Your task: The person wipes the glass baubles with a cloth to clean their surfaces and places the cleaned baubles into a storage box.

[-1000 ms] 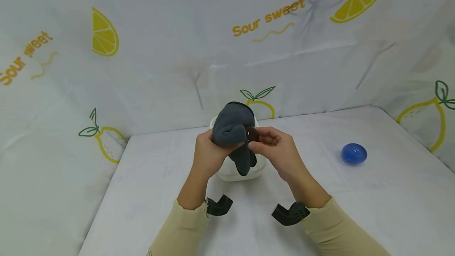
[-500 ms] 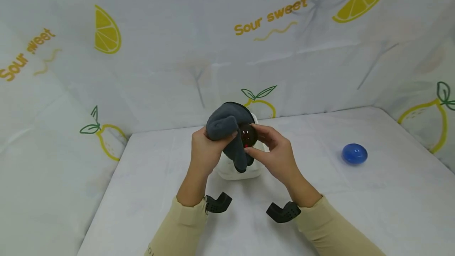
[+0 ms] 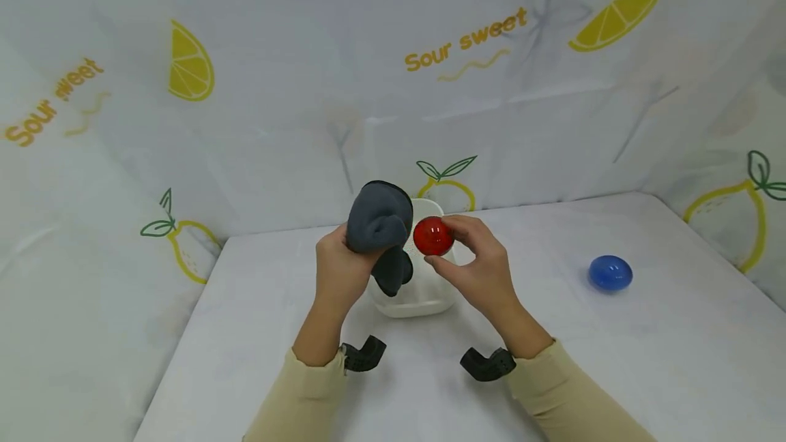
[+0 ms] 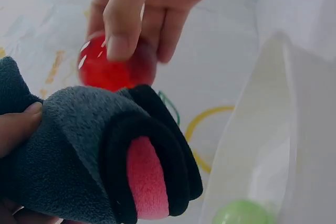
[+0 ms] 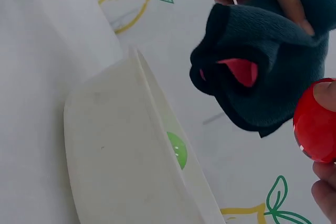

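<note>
My left hand (image 3: 340, 270) grips a bunched dark grey cloth (image 3: 377, 224). In the left wrist view, black edging and a pink inner side show on the cloth (image 4: 79, 150). Just to its right, my right hand (image 3: 482, 261) pinches a glossy red ball (image 3: 433, 236) between thumb and fingers. A narrow gap parts ball and cloth in the head view. Both are held up over a white tub (image 3: 424, 310), which they partly hide. Inside the tub, the right wrist view shows a green ball (image 5: 177, 150).
A glossy blue ball (image 3: 610, 273) lies on the white-covered table (image 3: 669, 346) to the right. Behind the table hangs a white sheet (image 3: 295, 142) printed with lemons and lettering. Each wrist carries a black camera mount (image 3: 488, 364).
The cloth has come away from the ball, moving left with my left hand. The ball, earlier dark and partly covered by cloth, now shows bright red in my right hand.
</note>
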A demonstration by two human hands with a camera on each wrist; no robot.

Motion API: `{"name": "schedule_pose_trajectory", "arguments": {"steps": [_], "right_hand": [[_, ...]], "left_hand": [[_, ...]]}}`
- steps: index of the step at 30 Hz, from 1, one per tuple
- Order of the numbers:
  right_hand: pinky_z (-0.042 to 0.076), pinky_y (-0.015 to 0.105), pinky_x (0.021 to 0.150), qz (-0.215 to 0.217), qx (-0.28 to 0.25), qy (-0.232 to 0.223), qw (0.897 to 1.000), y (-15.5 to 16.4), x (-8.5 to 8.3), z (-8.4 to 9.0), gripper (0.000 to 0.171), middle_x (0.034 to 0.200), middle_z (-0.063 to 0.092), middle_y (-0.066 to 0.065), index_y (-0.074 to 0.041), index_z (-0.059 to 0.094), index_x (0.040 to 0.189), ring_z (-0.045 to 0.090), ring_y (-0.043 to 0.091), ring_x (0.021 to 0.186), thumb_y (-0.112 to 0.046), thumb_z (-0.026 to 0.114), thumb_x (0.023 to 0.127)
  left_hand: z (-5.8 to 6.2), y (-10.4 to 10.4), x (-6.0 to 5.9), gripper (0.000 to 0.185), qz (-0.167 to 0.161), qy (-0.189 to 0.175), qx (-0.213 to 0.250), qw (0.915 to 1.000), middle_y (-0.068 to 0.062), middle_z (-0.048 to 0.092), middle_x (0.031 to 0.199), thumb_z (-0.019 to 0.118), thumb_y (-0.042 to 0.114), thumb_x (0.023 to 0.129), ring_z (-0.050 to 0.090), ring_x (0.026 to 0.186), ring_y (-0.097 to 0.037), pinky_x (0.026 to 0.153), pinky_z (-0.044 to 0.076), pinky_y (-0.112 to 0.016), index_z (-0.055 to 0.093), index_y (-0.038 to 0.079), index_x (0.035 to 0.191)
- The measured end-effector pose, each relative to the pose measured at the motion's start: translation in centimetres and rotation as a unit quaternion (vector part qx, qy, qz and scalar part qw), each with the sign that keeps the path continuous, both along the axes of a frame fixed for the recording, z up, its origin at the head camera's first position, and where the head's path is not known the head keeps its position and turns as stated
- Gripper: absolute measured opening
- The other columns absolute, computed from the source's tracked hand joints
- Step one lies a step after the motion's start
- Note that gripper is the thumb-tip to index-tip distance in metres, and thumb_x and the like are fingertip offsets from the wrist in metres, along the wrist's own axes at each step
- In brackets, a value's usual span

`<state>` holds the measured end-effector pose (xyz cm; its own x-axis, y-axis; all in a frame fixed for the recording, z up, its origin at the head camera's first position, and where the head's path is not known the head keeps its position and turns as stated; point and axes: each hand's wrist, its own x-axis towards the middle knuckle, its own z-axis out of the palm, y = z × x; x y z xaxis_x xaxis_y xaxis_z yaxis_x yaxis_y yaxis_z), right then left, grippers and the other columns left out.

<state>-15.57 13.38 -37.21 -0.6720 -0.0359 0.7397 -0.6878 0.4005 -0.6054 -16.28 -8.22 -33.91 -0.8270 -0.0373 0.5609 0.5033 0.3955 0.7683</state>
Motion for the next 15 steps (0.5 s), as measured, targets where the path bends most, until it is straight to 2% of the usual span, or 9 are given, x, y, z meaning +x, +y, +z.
{"name": "schedule_pose_trajectory", "arguments": {"steps": [6,9,12,15], "right_hand": [[0.049,0.013,0.091,-0.037,0.012,-0.049,0.998,0.7,-0.5,-0.4,0.056,0.12,0.064,0.006,-0.007,0.063,0.124,0.065,0.019,0.104,-0.006,0.086,0.074],[0.053,0.019,0.09,-0.054,0.035,-0.072,0.995,0.9,-0.7,-0.8,0.054,0.119,0.065,0.005,-0.008,0.063,0.124,0.065,0.018,0.103,-0.01,0.086,0.075],[0.056,0.031,0.089,-0.053,0.06,-0.094,0.992,0.9,-0.9,-1.1,0.053,0.118,0.065,0.005,-0.007,0.063,0.123,0.065,0.019,0.103,-0.012,0.086,0.075],[0.057,0.04,0.088,-0.043,0.093,-0.118,0.988,1.0,-1.3,-1.4,0.052,0.117,0.064,0.005,-0.007,0.064,0.122,0.064,0.02,0.105,-0.011,0.085,0.075]], "left_hand": [[0.1,-3.8,0.1,0.012,0.038,0.045,-0.051,0.997,-0.013,0.072,0.08,0.08,0.004,0.08,0.069,0.076,-0.023,0.067,0.055,-0.042,0.069,0.001,0.085],[0.0,-5.9,0.0,0.013,0.065,0.055,-0.102,0.9911,-0.011,0.073,0.081,0.081,0.006,0.08,0.07,0.077,-0.025,0.069,0.055,-0.043,0.069,0.004,0.085],[-0.4,-7.8,-0.1,0.015,0.089,0.042,-0.18,0.9786,-0.009,0.074,0.088,0.081,0.01,0.081,0.07,0.081,-0.026,0.071,0.056,-0.045,0.069,0.009,0.09],[-1.0,-9.1,-0.2,0.022,0.107,0.013,-0.271,0.9565,-0.008,0.074,0.101,0.08,0.011,0.082,0.071,0.092,-0.029,0.077,0.057,-0.048,0.07,0.012,0.102]]}}
